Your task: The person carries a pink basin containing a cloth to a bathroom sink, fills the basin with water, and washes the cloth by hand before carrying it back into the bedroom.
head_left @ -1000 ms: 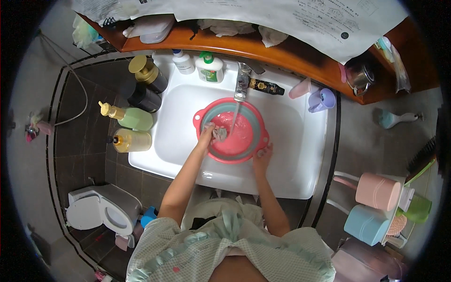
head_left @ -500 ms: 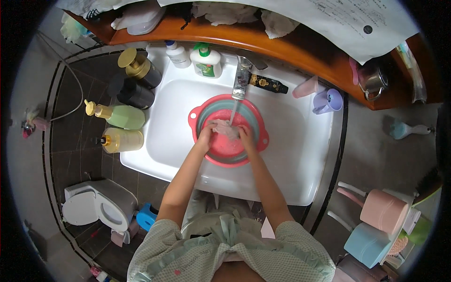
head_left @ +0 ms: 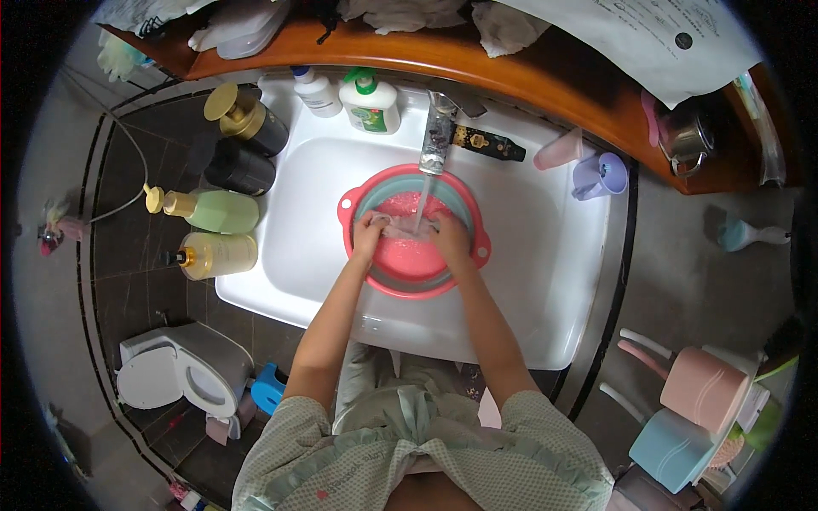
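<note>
Here, both hands sit inside a pink basin (head_left: 471,232) under running tap (head_left: 437,136) water. The left hand (head_left: 369,236) and right hand (head_left: 449,236) have fingers clenched on a pale cloth (head_left: 394,226).

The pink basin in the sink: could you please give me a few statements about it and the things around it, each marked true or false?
1. Both the left hand and the right hand are inside the pink basin. True.
2. Water runs from the tap into the basin. True.
3. The basin stands on the floor beside the toilet. False: it sits in the white sink.
4. The purple cup is in the right hand. False: it stands on the sink's rim, apart from the hands.
5. A green pump bottle lies left of the sink. True.
</note>
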Tool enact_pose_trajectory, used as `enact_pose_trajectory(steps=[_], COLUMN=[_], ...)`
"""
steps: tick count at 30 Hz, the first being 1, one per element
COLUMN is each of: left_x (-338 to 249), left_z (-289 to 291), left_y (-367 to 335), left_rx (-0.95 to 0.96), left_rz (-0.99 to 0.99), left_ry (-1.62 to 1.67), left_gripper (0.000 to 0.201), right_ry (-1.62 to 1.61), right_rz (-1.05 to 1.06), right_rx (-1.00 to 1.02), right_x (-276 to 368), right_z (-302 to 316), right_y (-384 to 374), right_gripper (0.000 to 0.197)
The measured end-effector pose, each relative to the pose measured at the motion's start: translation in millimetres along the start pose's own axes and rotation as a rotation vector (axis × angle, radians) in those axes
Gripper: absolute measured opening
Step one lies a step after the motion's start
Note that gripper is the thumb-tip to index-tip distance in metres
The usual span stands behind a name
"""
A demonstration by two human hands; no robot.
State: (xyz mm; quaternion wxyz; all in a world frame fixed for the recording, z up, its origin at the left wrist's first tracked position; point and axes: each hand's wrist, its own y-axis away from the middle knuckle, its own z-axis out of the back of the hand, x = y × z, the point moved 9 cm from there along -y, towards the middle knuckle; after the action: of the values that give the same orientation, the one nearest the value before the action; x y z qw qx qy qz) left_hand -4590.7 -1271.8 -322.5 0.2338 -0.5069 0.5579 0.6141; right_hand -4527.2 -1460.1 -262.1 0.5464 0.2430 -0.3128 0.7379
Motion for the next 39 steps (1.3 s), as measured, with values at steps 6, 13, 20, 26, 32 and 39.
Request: enact_pose_trajectory(steps=[6,13,20,26,32,39], left_x=[-17,-38,2,-7,14,25], left_z=[-7,-40,-53,-36,-18,-64], left_y=[-2,-11,-20,-30,-25,21], left_rx=[-0.212,-0.096,0.103,-0.064,-0.075,0.007], left_rz=[-0.149,-0.445,-0.177,-0.139,-0.063,0.270], left_ry=[-0.814,-1.210,-1.422,-1.241,-0.350,0.026], left_gripper=[0.027,0.027,0.018,0.026,0.028,0.033], right_ry=[0.265,-0.467,0.410,0.276,-0.868,-0.772], right_rz=[-0.309,-0.400,0.023,-0.155,-0.858,-0.663], right_rx=[0.404,0.343,0.611,0.620,0.370,-0.142], right_x=[-67,-67,-26,-40,-42,-18], right_z=[-55,-62,-89,-85,-90,-59], right_y=[12,-5,8,8,55,52], right_gripper=[0.042,0.034,0.028,0.029,0.021,0.030])
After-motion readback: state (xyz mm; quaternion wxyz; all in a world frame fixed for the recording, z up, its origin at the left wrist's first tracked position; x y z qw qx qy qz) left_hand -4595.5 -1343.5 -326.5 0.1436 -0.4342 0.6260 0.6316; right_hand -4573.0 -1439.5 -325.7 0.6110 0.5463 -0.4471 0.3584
